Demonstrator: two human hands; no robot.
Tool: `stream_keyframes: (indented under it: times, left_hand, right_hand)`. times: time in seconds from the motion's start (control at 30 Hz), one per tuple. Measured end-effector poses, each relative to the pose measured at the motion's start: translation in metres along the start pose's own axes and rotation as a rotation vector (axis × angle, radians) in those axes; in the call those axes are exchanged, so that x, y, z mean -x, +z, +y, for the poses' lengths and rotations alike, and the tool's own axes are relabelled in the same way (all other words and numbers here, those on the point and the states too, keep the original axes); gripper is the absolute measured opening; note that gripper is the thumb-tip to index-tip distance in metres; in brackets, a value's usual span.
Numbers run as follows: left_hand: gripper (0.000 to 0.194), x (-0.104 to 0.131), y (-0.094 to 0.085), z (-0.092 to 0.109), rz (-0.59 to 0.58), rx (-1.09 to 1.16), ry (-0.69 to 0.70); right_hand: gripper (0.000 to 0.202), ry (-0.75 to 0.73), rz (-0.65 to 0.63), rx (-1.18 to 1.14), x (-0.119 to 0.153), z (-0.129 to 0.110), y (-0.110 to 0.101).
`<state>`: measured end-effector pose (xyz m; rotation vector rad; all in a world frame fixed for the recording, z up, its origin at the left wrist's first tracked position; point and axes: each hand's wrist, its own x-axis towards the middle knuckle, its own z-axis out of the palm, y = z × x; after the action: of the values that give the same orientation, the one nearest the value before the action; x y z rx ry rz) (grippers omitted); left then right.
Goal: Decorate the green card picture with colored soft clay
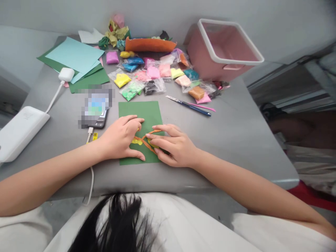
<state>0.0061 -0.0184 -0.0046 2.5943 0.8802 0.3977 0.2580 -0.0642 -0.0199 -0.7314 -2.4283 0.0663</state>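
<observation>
Green paper (139, 112) lies on the near middle part of the desk (110, 175), its far end uncovered and its near half under both hands. Thin orange strips (149, 146) meet and branch on it, with yellow pieces (137, 141) beside them, partly hidden by the fingers.

The left hand (119, 138) is loosely arched over the left side, thumb well apart from the curled fingers; it does not appear to grip anything. The right hand (177, 145) is half open, fingers spread and bent, their tips on or right at the strips; whether any strip is pinched cannot be told.

For this shaping and pressing, light fingertip pressure, worked outward from where the strips join, should serve best, since such thin, probably soft pieces could stretch or flatten. Steadying the paper by its bare green edge would spare the yellow parts from smears. Lifting fingers straight up, rather than sliding them off, should avoid dragging a strip out of line.

Just beyond the paper, to the right, lies a slim blue-handled tool (195, 108), next to a pink strip (204, 107). Farther off are small bags of coloured clay (153, 72); the pink bin (223, 56) stands far right. A phone (98, 108) lies left.
</observation>
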Motion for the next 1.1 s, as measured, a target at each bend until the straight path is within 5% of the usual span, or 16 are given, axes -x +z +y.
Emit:
stream_keyframes:
  times: [1.1]
  left_hand:
    - [0.084, 0.001, 0.003, -0.001, 0.034, -0.02, 0.044]
  right_hand:
    - [0.011, 0.069, 0.018, 0.469, -0.009, -0.032, -0.003]
